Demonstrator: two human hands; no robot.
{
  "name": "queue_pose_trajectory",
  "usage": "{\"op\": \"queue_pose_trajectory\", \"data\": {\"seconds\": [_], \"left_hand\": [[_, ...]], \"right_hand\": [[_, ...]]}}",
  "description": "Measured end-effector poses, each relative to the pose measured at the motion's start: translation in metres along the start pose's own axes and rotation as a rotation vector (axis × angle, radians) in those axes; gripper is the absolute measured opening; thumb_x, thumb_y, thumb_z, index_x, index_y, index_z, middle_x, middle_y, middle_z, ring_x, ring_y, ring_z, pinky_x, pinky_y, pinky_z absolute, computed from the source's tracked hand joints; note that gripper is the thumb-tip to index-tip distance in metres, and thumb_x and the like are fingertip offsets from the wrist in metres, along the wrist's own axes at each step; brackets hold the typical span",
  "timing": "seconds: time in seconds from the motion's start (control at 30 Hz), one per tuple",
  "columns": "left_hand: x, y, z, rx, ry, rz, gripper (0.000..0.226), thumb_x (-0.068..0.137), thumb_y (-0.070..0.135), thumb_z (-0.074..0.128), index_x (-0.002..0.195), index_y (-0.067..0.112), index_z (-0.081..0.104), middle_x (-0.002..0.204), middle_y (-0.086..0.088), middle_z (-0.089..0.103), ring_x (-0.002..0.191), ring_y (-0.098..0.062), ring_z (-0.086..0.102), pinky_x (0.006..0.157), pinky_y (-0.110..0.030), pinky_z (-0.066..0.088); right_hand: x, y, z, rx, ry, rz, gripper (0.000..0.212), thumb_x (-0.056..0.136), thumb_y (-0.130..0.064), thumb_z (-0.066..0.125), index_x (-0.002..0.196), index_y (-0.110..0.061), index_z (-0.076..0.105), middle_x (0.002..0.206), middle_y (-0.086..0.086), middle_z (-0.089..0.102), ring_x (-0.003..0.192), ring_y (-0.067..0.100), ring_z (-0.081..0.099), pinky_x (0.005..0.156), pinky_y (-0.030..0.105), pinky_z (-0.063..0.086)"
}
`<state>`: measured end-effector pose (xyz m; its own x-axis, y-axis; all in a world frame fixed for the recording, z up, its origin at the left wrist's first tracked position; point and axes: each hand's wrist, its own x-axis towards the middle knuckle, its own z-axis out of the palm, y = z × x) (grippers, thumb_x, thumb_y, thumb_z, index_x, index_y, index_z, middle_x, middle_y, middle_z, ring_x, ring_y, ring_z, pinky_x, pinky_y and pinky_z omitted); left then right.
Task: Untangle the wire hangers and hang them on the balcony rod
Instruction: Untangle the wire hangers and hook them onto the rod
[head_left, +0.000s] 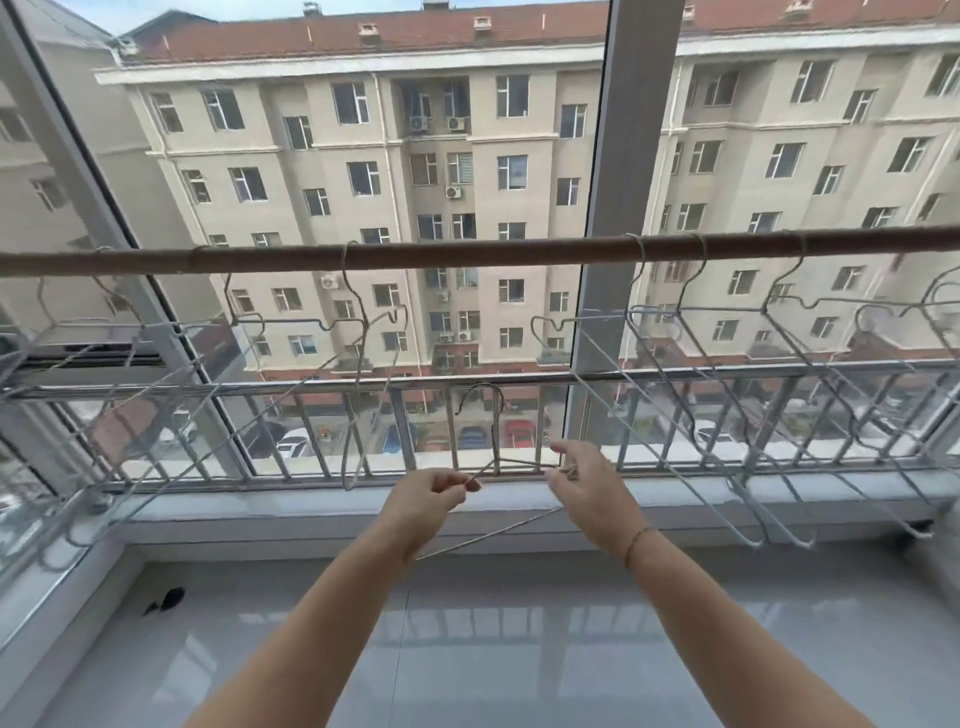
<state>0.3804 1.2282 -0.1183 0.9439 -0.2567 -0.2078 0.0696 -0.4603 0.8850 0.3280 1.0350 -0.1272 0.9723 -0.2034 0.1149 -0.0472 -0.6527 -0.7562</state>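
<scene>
Head view. A single wire hanger (497, 441) is held below the middle stretch of the balcony rod (467, 252), hook uppermost and not yet on the rod. The left hand (431, 491) pinches the hanger's left shoulder between thumb and forefinger. The right hand (587, 493) appears to pinch the right shoulder in the same way, its other fingers loosely spread. The hanger is thin bare wire bent into a triangle with a twisted neck. It is probably very light, springy rather than rigid, and liable to snag on neighbouring hooks. The shoulders near the neck look like the steadiest hold for steering the hook. The rod is a round brown bar, dull in finish. Pale, coated hung hangers (675, 364) with notched shoulders dangle from it on either side.
</scene>
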Motion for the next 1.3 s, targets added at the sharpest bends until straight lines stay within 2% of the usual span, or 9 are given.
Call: {"op": "queue_pose_trajectory", "data": {"seconds": [0.1, 0.27, 0.37, 0.5, 0.63, 0.7, 0.87, 1.13, 1.3], "left_hand": [[-0.003, -0.007, -0.007, 0.034, 0.002, 0.024, 0.022, 0.090, 0.010, 0.055, 0.083, 0.023, 0.072, 0.098, -0.007, 0.073, 0.085, -0.013, 0.059, 0.075, -0.024, 0.042], [0.000, -0.010, -0.004, 0.061, 0.099, 0.094, 0.029, 0.092, 0.008, 0.052, 0.074, 0.026, 0.065, 0.100, -0.012, 0.071, 0.091, -0.026, 0.062, 0.081, -0.029, 0.043], [0.004, -0.009, 0.004, 0.087, 0.193, 0.179, 0.021, 0.091, 0.005, 0.053, 0.082, 0.016, 0.069, 0.097, -0.009, 0.069, 0.092, -0.027, 0.064, 0.090, -0.034, 0.048], [0.007, 0.000, 0.016, 0.111, 0.303, 0.290, 0.016, 0.087, 0.014, 0.060, 0.098, 0.022, 0.067, 0.104, 0.003, 0.059, 0.103, -0.028, 0.058, 0.101, -0.042, 0.043], [-0.008, 0.023, 0.033, 0.170, 0.502, 0.348, 0.053, 0.084, 0.034, 0.066, 0.129, 0.012, 0.047, 0.136, -0.007, 0.038, 0.131, -0.022, 0.030, 0.108, -0.030, 0.020], [-0.020, 0.034, 0.042, 0.075, 0.502, 0.395, 0.051, 0.082, 0.037, 0.066, 0.123, 0.013, 0.048, 0.125, -0.002, 0.045, 0.124, -0.017, 0.038, 0.107, -0.029, 0.027], [-0.038, 0.066, 0.050, -0.276, 0.101, 0.318, 0.020, 0.085, 0.034, 0.064, 0.096, 0.019, 0.068, 0.089, 0.009, 0.071, 0.088, -0.006, 0.066, 0.071, -0.009, 0.046], [-0.035, 0.115, 0.036, -0.498, 0.078, 0.390, 0.004, 0.082, 0.016, 0.069, 0.079, 0.015, 0.071, 0.069, 0.003, 0.068, 0.067, -0.004, 0.062, 0.062, -0.010, 0.048], [-0.027, 0.132, 0.029, -0.566, 0.038, 0.364, 0.009, 0.088, 0.014, 0.061, 0.085, 0.010, 0.069, 0.072, -0.001, 0.065, 0.058, -0.004, 0.060, 0.053, -0.012, 0.048]], "right_hand": [[-0.009, 0.009, 0.005, -0.127, -0.071, 0.008, 0.034, 0.092, -0.025, 0.049, 0.125, -0.017, 0.053, 0.124, 0.001, 0.057, 0.119, 0.017, 0.049, 0.104, 0.031, 0.034], [-0.027, 0.007, -0.008, -0.187, -0.120, 0.048, 0.025, 0.093, -0.030, 0.047, 0.113, -0.022, 0.059, 0.095, -0.003, 0.065, 0.092, 0.016, 0.058, 0.087, 0.033, 0.044], [-0.037, 0.000, -0.018, 0.007, -0.253, 0.092, 0.022, 0.094, -0.019, 0.045, 0.101, -0.011, 0.064, 0.076, 0.001, 0.057, 0.066, 0.012, 0.055, 0.064, 0.029, 0.050], [-0.050, -0.009, -0.031, 0.400, -0.317, 0.274, 0.025, 0.092, 0.000, 0.042, 0.103, -0.008, 0.064, 0.067, 0.001, 0.050, 0.040, 0.003, 0.041, 0.041, 0.016, 0.037], [-0.063, -0.024, -0.037, 0.661, -0.254, 0.311, 0.024, 0.093, 0.004, 0.041, 0.105, -0.002, 0.061, 0.067, 0.004, 0.052, 0.040, 0.004, 0.039, 0.040, 0.016, 0.035], [-0.066, -0.032, -0.038, 0.710, -0.189, 0.287, 0.027, 0.093, 0.006, 0.039, 0.106, -0.004, 0.061, 0.067, 0.005, 0.051, 0.042, 0.006, 0.040, 0.041, 0.017, 0.036], [-0.063, -0.052, -0.037, 0.739, -0.071, 0.186, 0.032, 0.094, 0.007, 0.035, 0.101, -0.014, 0.059, 0.069, 0.006, 0.051, 0.047, 0.010, 0.041, 0.039, 0.016, 0.036], [-0.045, -0.089, -0.048, 0.698, -0.006, -0.020, 0.039, 0.093, 0.009, 0.031, 0.103, -0.018, 0.058, 0.079, 0.011, 0.049, 0.054, 0.009, 0.050, 0.054, 0.021, 0.052], [-0.032, -0.101, -0.053, 0.743, -0.021, -0.008, 0.041, 0.093, 0.008, 0.031, 0.119, -0.011, 0.056, 0.081, 0.010, 0.049, 0.052, 0.005, 0.053, 0.054, 0.021, 0.054]]}}
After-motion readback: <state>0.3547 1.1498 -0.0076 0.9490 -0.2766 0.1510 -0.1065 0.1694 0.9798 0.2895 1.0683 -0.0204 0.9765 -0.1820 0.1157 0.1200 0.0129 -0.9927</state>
